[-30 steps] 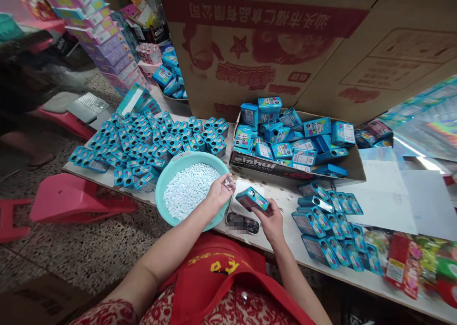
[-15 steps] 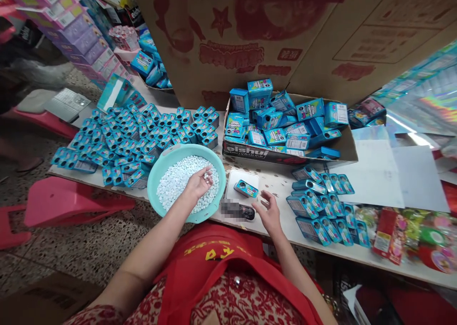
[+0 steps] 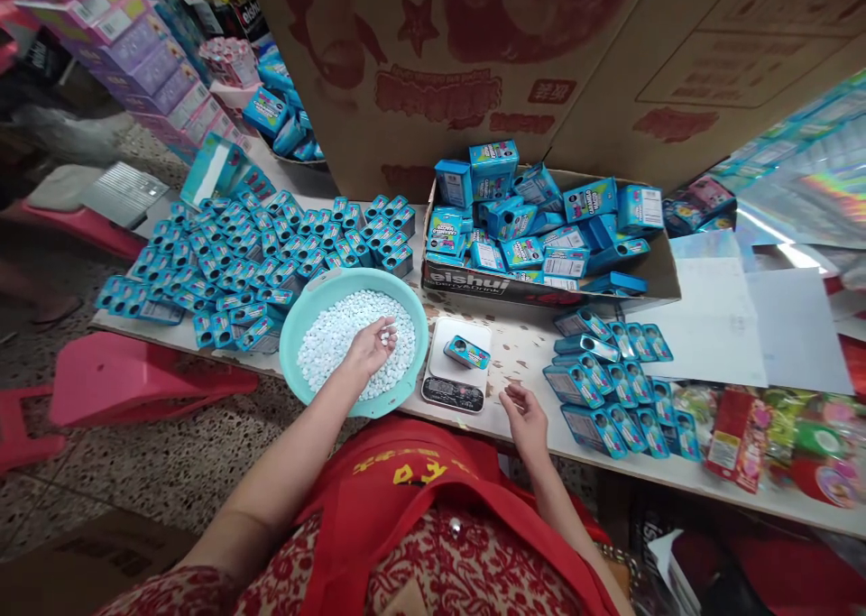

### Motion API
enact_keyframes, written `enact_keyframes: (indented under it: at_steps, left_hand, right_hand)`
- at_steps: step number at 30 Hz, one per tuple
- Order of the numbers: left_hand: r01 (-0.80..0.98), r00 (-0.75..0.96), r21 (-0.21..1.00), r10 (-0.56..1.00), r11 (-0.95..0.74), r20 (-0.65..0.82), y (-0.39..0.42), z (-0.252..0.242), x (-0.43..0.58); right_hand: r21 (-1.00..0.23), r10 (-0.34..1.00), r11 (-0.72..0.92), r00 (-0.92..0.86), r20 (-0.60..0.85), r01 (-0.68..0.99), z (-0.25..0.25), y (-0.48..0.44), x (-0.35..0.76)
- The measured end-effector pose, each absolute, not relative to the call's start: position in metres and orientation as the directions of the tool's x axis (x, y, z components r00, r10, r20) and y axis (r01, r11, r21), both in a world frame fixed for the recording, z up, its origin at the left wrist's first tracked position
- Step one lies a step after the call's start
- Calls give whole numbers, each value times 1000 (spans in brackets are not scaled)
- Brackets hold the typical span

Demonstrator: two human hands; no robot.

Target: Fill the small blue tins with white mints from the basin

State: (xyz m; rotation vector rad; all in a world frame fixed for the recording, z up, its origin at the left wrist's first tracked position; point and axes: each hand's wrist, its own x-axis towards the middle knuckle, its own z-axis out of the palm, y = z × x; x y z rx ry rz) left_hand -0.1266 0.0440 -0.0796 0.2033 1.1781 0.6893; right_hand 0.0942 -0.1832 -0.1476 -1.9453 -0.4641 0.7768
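My left hand [image 3: 371,345] is palm up over the teal basin [image 3: 287,345], its curled fingers holding a few white candies. Beneath it lies a heap of small white candies [image 3: 331,341]. A single blue box [image 3: 468,352] with a round hole rests on the white kitchen scale [image 3: 441,368], just right of the basin. To the right of the scale, my right hand [image 3: 525,416] hovers by the table's front edge, fingers loosely bent and apart, holding nothing.
Many blue boxes [image 3: 236,255] stand at the left, others [image 3: 609,381] at the right. A carton [image 3: 501,287] full of blue boxes sits behind the scale, before a tall cardboard box [image 3: 433,84]. A pink stool [image 3: 115,377] is at the lower left.
My right hand has moved right and toward the front edge, away from the scale, whose display now shows fully. My left hand has shifted slightly left over the candies.
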Motion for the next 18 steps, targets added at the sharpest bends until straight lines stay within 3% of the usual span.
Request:
enact_keyframes:
  at_steps: [4, 8, 14, 18]
  left_hand:
    - [-192, 189, 681, 708, 707, -681, 40, -83, -126]
    - [177, 181, 879, 863, 443, -471, 38, -89, -131]
    - [407, 351, 883, 852, 235, -388, 34, -83, -126]
    - [499, 575, 865, 766, -51, -287, 21, -70, -89]
  right_hand:
    - [-881, 603, -473, 727, -329, -6, -149, -183, 93]
    - [-881, 601, -473, 727, -333, -13, -150, -184, 92]
    - [-883, 596, -469, 727, -342, -31, -153, -185, 91]
    - [-885, 597, -464, 724, -346, -41, -155, -182, 89]
